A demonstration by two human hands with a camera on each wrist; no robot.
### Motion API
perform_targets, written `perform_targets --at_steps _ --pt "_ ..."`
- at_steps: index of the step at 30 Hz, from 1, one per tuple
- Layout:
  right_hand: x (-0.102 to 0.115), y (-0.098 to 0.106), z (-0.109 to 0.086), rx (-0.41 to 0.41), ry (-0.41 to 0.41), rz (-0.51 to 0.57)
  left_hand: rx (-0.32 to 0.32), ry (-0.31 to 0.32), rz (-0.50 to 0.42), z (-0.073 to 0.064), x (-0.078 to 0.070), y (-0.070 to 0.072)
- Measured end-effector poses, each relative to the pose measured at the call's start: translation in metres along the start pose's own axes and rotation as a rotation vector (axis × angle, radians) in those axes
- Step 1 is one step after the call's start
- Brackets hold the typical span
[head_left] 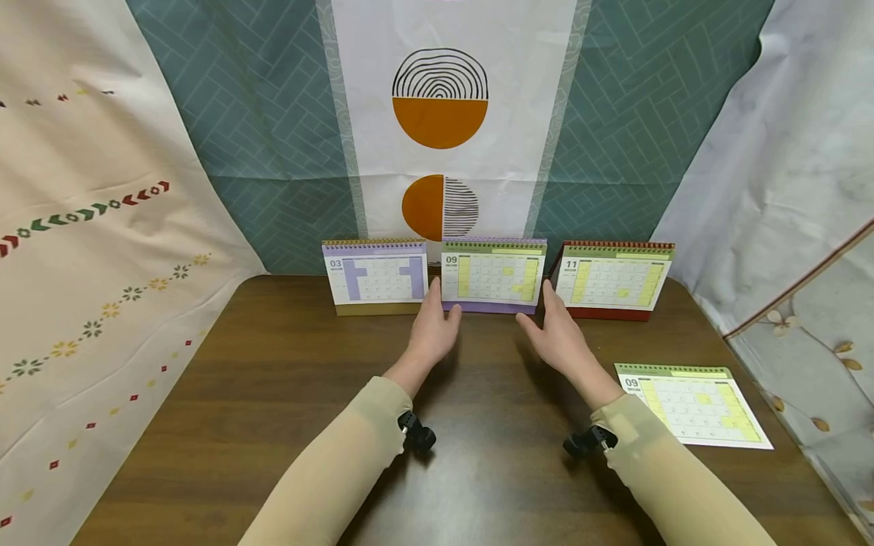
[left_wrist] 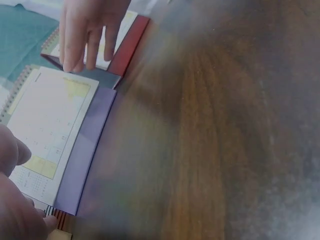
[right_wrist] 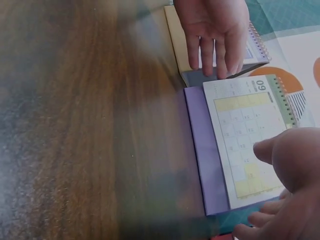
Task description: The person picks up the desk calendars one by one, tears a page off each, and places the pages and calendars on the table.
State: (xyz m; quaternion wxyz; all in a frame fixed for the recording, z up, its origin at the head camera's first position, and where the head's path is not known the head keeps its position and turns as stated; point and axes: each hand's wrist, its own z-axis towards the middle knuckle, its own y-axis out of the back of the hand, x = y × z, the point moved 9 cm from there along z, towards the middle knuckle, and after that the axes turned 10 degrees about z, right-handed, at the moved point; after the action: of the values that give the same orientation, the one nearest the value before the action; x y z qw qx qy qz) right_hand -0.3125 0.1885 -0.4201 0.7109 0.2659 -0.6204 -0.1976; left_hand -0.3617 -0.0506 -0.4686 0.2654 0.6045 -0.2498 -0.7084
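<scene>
A desk calendar with a purple base and a page marked 09 (head_left: 493,274) stands upright at the back of the table. My left hand (head_left: 432,331) is at its left edge and my right hand (head_left: 561,337) at its right, palms facing each other with fingers extended. Whether they touch it cannot be told. On the left stands a gold-based calendar showing 03 (head_left: 377,277); on the right, a red-based one showing 11 (head_left: 612,280). In the left wrist view, the middle calendar's page (left_wrist: 52,125) lies between both hands. Neither hand grips anything.
A loose calendar sheet (head_left: 693,406), marked 09 with a green top strip, lies flat at the right of the brown wooden table (head_left: 273,425). Patterned cloth (head_left: 273,114) hangs behind the calendars, with light cloths at both sides.
</scene>
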Motion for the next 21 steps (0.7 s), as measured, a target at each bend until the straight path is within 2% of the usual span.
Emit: perform_targets --at_steps 7,12,15,19,21 --pt "-0.006 -0.004 0.003 0.038 -0.073 0.078 0.021 0.036 -0.016 0.002 -0.002 0.002" --pt "-0.012 -0.007 0.006 0.061 -0.104 0.169 0.01 0.014 0.01 0.005 0.003 0.0" --pt "-0.016 -0.008 0.008 0.069 -0.133 0.228 0.032 0.028 -0.001 -0.001 -0.005 0.005" --pt "-0.021 -0.008 0.009 0.076 -0.164 0.27 0.034 0.025 0.02 0.008 0.006 -0.003" --pt "-0.021 -0.008 0.01 0.08 -0.172 0.29 0.015 0.0 0.03 0.012 0.01 -0.007"
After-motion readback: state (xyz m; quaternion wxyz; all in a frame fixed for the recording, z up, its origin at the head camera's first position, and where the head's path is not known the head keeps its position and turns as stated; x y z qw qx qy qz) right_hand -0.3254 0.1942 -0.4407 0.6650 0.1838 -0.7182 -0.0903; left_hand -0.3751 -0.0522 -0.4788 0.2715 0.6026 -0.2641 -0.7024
